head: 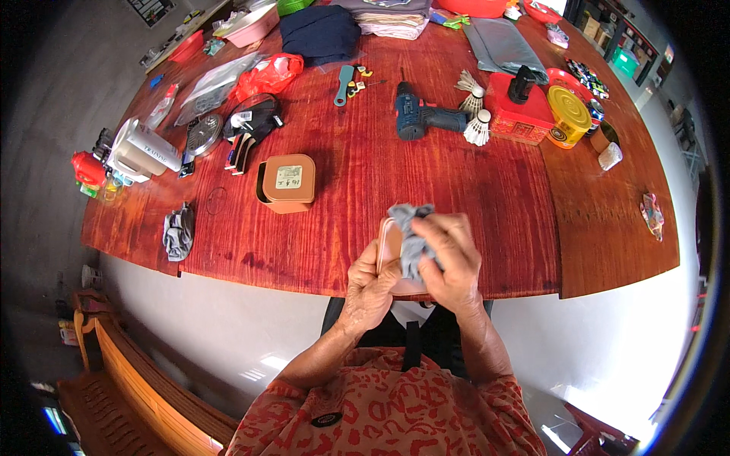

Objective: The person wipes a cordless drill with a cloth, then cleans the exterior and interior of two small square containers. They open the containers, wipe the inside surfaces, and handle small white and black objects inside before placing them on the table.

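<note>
My left hand point(369, 285) grips the left side of a tan, rounded box or lid point(390, 246) above the front edge of the table. A crumpled grey cloth point(412, 245) is held by my right hand point(450, 256) against the face of that tan piece, covering much of it. Whether the piece is a lid or a whole box cannot be told. To the left on the red wooden table point(348, 171) stands a tan box with a lid point(290, 181) that bears a label, set slightly askew. Another grey cloth point(179, 231) lies crumpled near the left front edge.
A cordless drill point(419, 114) lies beyond my hands, beside several shuttlecocks point(478, 126), a red box point(518, 114) and a yellow tin point(567, 117). A white pitcher point(140, 149) and a red plastic bag point(271, 77) are on the left. A wooden bench point(148, 376) stands at lower left.
</note>
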{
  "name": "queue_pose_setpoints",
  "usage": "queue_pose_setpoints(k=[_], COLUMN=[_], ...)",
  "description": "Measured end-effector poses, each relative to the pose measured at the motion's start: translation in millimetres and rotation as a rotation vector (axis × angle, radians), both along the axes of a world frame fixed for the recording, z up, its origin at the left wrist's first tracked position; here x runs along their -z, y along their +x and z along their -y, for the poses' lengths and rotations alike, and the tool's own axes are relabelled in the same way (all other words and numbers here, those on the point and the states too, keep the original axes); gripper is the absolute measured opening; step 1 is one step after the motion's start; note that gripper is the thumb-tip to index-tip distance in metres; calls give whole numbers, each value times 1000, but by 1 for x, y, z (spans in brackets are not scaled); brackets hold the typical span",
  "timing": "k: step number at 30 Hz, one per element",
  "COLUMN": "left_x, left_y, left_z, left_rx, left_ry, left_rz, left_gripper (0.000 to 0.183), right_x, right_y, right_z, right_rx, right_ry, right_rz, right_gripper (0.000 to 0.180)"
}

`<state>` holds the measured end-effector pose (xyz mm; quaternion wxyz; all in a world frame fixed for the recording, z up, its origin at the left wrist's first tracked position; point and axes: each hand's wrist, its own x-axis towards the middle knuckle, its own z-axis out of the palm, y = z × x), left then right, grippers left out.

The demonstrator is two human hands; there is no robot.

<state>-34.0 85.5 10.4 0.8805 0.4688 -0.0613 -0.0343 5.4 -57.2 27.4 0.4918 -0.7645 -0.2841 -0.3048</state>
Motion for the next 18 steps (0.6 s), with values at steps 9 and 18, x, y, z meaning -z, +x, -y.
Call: queue_pose_setpoints(k=[9, 18], left_x=[-7, -6], left_y=[-2, -1], left_z=[-4, -3], left_rx=[59, 20], left_ry=[46, 189], left_rz=[123, 73], left_gripper=[40, 27], right_x=[-23, -18], right_y=[0, 2], right_z=[-5, 11], right_rx=[-60, -32], right_ry=[-87, -8], right_rz=[37, -115], right_gripper=[46, 44])
